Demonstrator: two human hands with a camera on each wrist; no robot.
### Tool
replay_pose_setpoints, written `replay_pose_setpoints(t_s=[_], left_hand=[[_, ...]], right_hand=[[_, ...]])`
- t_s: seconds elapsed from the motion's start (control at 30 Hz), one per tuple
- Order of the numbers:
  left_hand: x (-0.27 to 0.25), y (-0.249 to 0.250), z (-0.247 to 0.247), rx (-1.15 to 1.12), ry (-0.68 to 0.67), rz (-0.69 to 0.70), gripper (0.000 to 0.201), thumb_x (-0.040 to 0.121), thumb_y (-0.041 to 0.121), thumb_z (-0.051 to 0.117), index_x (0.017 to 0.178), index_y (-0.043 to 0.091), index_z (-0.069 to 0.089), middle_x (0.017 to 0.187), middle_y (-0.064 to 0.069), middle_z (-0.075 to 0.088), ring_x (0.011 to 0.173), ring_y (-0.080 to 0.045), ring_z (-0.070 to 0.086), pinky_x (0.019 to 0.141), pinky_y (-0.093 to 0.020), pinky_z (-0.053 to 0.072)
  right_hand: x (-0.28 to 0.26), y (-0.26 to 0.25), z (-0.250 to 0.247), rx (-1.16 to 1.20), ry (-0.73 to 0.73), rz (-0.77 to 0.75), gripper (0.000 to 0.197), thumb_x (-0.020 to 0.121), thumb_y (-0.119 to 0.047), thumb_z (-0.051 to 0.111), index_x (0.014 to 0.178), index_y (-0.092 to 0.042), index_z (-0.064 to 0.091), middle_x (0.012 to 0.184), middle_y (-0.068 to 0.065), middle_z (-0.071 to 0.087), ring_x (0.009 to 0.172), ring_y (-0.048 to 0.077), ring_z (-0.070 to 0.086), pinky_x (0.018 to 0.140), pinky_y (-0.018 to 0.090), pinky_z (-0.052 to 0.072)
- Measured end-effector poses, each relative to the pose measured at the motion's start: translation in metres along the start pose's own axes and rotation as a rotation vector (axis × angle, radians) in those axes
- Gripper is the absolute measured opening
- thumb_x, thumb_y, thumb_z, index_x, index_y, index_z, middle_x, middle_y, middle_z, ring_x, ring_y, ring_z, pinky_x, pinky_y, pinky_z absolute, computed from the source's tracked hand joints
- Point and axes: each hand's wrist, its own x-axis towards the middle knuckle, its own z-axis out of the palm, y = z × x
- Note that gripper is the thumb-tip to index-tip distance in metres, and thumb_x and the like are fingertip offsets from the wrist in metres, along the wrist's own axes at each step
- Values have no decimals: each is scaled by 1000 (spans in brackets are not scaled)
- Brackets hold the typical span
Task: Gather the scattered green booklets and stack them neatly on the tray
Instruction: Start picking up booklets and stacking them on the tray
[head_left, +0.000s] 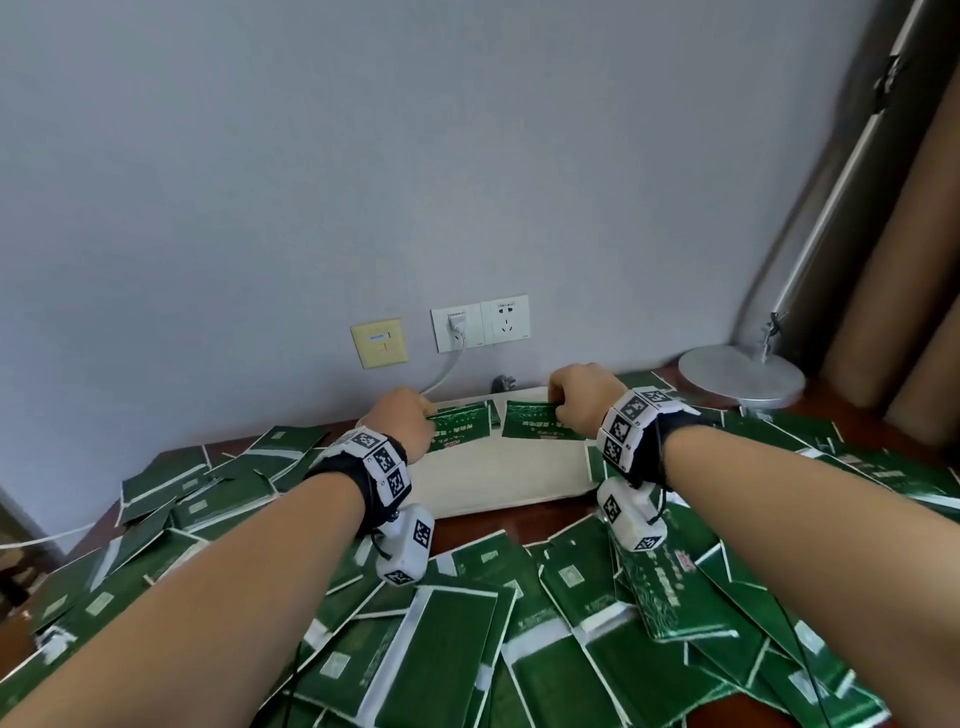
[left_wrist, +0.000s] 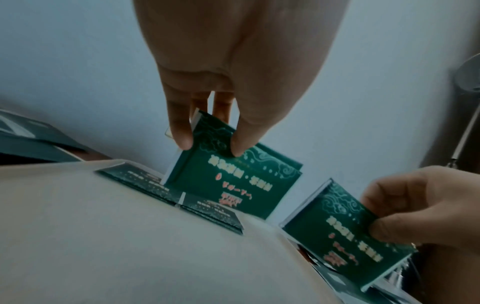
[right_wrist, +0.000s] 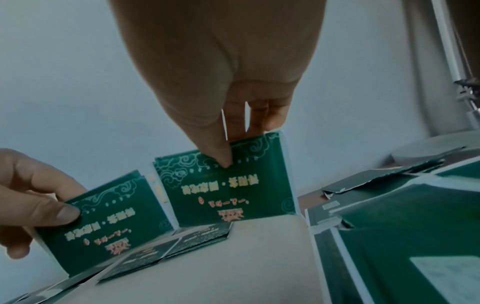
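A white tray (head_left: 498, 478) lies at the back of the table, by the wall. My left hand (head_left: 428, 421) pinches the top edge of a green booklet (head_left: 462, 428) standing upright at the tray's far side. In the left wrist view the left hand (left_wrist: 211, 148) grips this booklet (left_wrist: 228, 185) between thumb and fingers. Beside it, my right hand (head_left: 558, 410) pinches a second green booklet (head_left: 535, 423), also on its lower edge. The right wrist view shows the right hand (right_wrist: 233, 144) on that booklet (right_wrist: 228, 189) above the glossy tray (right_wrist: 233, 267).
Several loose green booklets (head_left: 457, 649) cover the dark table around the tray on the left, front and right. A round silver lamp base (head_left: 740, 382) stands at the back right. Wall sockets (head_left: 480, 322) with a plugged cable (head_left: 441, 374) sit just behind the tray.
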Motion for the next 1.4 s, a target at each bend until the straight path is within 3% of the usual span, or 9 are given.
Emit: replay_pose_setpoints(t_s=[0.27, 0.43, 0.57, 0.73, 0.9, 0.97, 1.2, 1.33, 1.4], left_hand=[[60, -11, 41, 20, 79, -39, 26, 90, 9, 55, 105, 15, 76, 101, -10, 72, 92, -28, 66, 81, -33, 53], [88, -19, 61, 63, 115, -28, 26, 94, 16, 54, 107, 21, 75, 114, -13, 58, 99, -31, 60, 91, -37, 49], [100, -21, 72, 100, 43, 9, 27, 95, 18, 54, 114, 22, 73, 115, -15, 53, 102, -33, 57, 96, -36, 44], [99, -17, 79, 55, -96, 62, 30, 92, 17, 58, 121, 19, 69, 121, -12, 63, 112, -27, 57, 99, -29, 42], [96, -16, 83, 77, -198, 39, 44, 90, 16, 58, 134, 25, 57, 131, -13, 44, 112, -30, 55, 103, -31, 40], [96, -15, 84, 60, -237, 33, 49, 90, 16, 57, 138, 25, 53, 134, -13, 40, 121, -30, 50, 107, -31, 37], [97, -13, 92, 128, -327, 31, 59, 86, 20, 55, 143, 32, 44, 150, -10, 35, 139, -32, 29, 112, -45, 31], [97, -13, 95, 213, -360, 49, 60, 88, 29, 53, 145, 41, 37, 157, 1, 24, 145, -31, 15, 114, -55, 22], [97, -14, 98, 214, -414, 43, 58, 92, 35, 49, 148, 40, 31, 160, 1, 17, 145, -35, 10, 117, -52, 15]], right_hand=[[72, 17, 32, -30, -26, 32, 18, 80, -8, 55, 81, -25, 63, 95, 2, 67, 86, 22, 63, 69, 27, 50], [102, 20, 45, -72, -30, 25, 19, 80, -7, 56, 77, -25, 63, 92, 2, 67, 82, 23, 63, 67, 28, 48], [117, 17, 52, -136, -45, -2, 18, 81, -7, 57, 86, -20, 68, 91, 2, 66, 82, 22, 63, 67, 28, 49], [120, 13, 60, -220, -132, -31, 14, 81, -8, 60, 89, -16, 68, 86, 5, 67, 72, 23, 62, 64, 29, 52], [124, 11, 54, -263, -32, -26, 18, 82, -5, 57, 89, -18, 68, 89, 4, 65, 74, 24, 62, 67, 30, 51], [126, 11, 51, -304, -24, -9, 20, 82, -4, 56, 90, -18, 68, 90, 4, 65, 73, 24, 59, 66, 29, 48], [125, 18, 62, -288, -168, 1, 16, 80, -7, 59, 92, -14, 67, 89, 5, 66, 72, 24, 62, 70, 31, 55], [125, 16, 72, -285, -294, -49, 23, 80, -18, 60, 100, -15, 71, 96, 5, 70, 84, 23, 67, 79, 34, 57], [123, 15, 75, -298, -365, -78, 24, 83, -21, 58, 101, -12, 71, 97, 5, 70, 89, 24, 66, 79, 32, 56]])
